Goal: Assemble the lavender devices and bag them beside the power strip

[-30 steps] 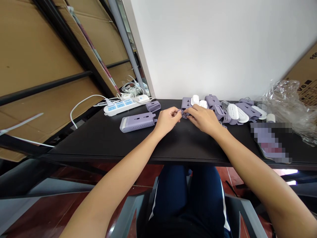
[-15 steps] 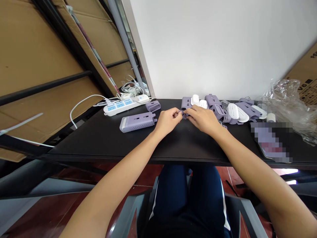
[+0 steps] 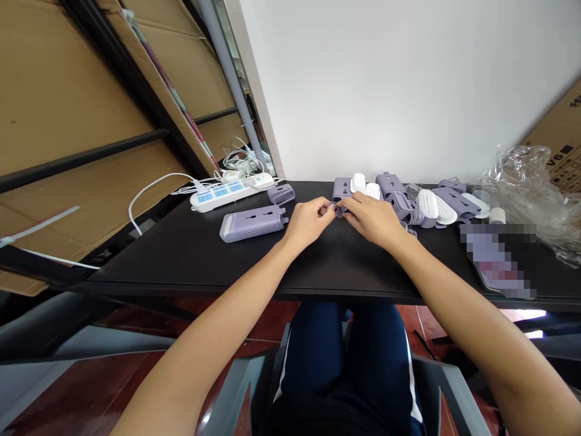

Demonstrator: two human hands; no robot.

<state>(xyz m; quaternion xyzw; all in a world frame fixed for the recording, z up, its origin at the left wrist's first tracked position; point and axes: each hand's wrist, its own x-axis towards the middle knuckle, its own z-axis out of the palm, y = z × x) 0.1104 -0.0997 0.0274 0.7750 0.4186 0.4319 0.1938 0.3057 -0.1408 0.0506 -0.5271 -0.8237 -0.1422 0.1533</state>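
A small lilac plastic part (image 3: pixel 338 210) is pinched between the two hands, over the black worktop (image 3: pixel 327 266) and near its far edge; the fingers hide most of it, so its exact shape cannot be told. The left hand (image 3: pixel 308 221) and the right hand (image 3: pixel 372 218) are both closed on it, their fingertips meeting around it; neither hand holds anything else. Just left of the left hand lies one long lilac power-strip housing (image 3: pixel 253 224), with one shorter lilac piece (image 3: pixel 281 194) behind it. Further left is one white power strip (image 3: pixel 218 198) with three blue socket panels; a white cable (image 3: pixel 149 197) runs from it, and a tangle of white cords (image 3: pixel 240 162) sits behind it. Right of the hands, a crowded row holds at least four lilac housing pieces (image 3: pixel 456 203) and at least five white caps (image 3: pixel 427 204), though overlaps make the count uncertain; one small white cylinder (image 3: pixel 496 216) stands near the row's end. Beyond it are one crumpled clear plastic bag (image 3: pixel 521 200) and one cardboard box (image 3: pixel 563 145); one blurred object (image 3: pixel 497 260) lies on the worktop's right side.
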